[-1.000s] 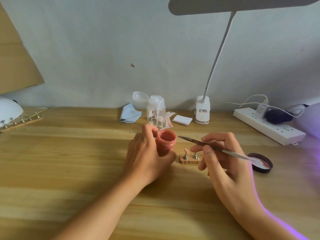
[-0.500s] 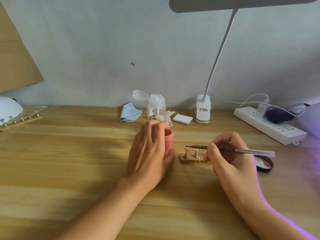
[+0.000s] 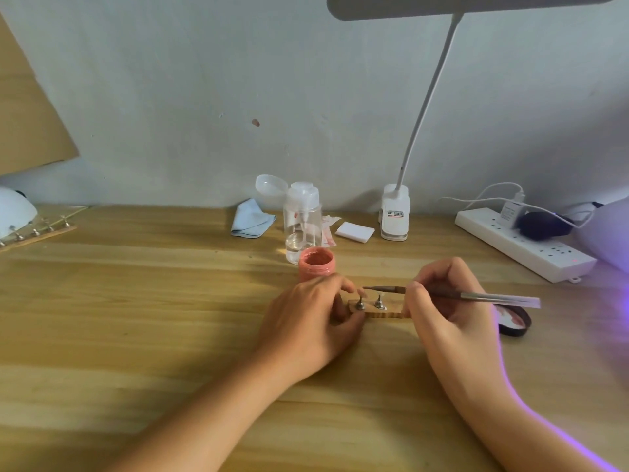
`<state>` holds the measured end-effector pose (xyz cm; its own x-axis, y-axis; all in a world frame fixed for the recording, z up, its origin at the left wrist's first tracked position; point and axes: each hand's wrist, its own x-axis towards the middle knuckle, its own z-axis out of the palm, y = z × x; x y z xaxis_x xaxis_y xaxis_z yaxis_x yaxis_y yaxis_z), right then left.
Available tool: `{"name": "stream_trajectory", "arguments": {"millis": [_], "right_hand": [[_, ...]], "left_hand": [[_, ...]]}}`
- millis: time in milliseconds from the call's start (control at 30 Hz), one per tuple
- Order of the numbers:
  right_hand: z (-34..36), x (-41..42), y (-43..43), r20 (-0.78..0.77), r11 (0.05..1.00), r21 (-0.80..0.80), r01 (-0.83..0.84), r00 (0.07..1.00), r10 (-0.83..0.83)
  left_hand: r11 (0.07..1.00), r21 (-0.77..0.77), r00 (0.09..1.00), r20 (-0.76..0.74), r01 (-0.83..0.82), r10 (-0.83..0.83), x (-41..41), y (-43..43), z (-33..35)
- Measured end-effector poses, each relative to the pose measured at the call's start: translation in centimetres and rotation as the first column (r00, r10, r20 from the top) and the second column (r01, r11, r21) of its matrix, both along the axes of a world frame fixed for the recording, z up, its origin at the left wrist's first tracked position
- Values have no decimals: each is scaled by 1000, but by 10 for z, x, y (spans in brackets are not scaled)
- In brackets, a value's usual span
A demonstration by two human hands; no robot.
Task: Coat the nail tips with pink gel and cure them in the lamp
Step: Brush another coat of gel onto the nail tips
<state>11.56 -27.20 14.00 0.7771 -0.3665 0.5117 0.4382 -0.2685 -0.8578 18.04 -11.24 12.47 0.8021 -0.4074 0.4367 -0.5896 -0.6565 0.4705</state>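
On the wooden surface (image 3: pixel 136 301) below the pale wall, the left hand (image 3: pixel 306 321) has left the open pink gel jar (image 3: pixel 316 264), which stands just behind it. Its fingers now pinch the left end of the wooden holder (image 3: pixel 384 313) carrying the nail tips (image 3: pixel 361 294). The right hand (image 3: pixel 446 311) grips the brush (image 3: pixel 476 295), which has swung down level over the tips, so loading looks finished and coating is about to begin.

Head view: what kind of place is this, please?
Probably a home nail-art desk: a wooden table against a bare wall, with an open pink gel jar, a wooden nail-tip stand, a fine brush and a clip-on desk lamp.
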Motion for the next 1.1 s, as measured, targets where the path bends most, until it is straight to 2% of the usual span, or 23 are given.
{"name": "stream_trajectory", "arguments": {"millis": [100, 267, 433, 533, 700, 800, 967, 1100], "right_hand": [[0, 0, 0, -23, 1000, -22, -15, 1000, 15], [2, -1, 0, 10, 999, 36, 6, 1000, -6], [2, -2, 1, -9, 1000, -17, -14, 1000, 14], [3, -4, -1, 2, 999, 34, 20, 1000, -20], [7, -10, 0, 57, 994, 89, -69, 996, 64], [9, -11, -3, -19, 988, 114, -108, 994, 111], [2, -11, -3, -198, 954, 273, -123, 963, 181], [0, -12, -1, -204, 956, 259, -135, 960, 191]], "left_hand": [[1000, -2, 1000, -10, -6, 6, 1, 0, 0], [1000, -16, 1000, -29, 9, -9, 1, 1, 1], [999, -37, 999, -47, 5, -7, 2, 2, 1], [999, -46, 998, -54, 10, -13, 3, 2, 1], [997, -67, 997, -68, 26, -31, 5, 4, -1], [997, -75, 996, -78, 29, -35, 7, 4, -1], [995, -91, 994, -94, 50, -59, 7, 4, 0], [992, -114, 989, -128, 57, -71, 8, 4, 0]]}}
